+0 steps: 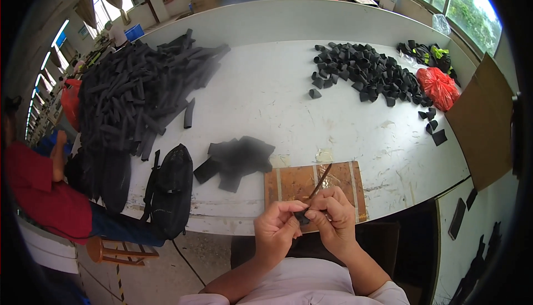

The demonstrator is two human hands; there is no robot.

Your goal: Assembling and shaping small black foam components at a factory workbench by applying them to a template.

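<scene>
black piece (301, 216) was at board's (287, 184) near edge | left hand (276, 230), right hand (335, 220): fingertips pinched it; grip on brown strip (322, 179) unclear | probably light, soft, hardly fragile | edges seemed best hold

Pale off-white shirt (311, 283), matching short sleeves (390, 294), bare forearms (363, 266), bare left hand (276, 234), bare right hand (334, 221)
</scene>
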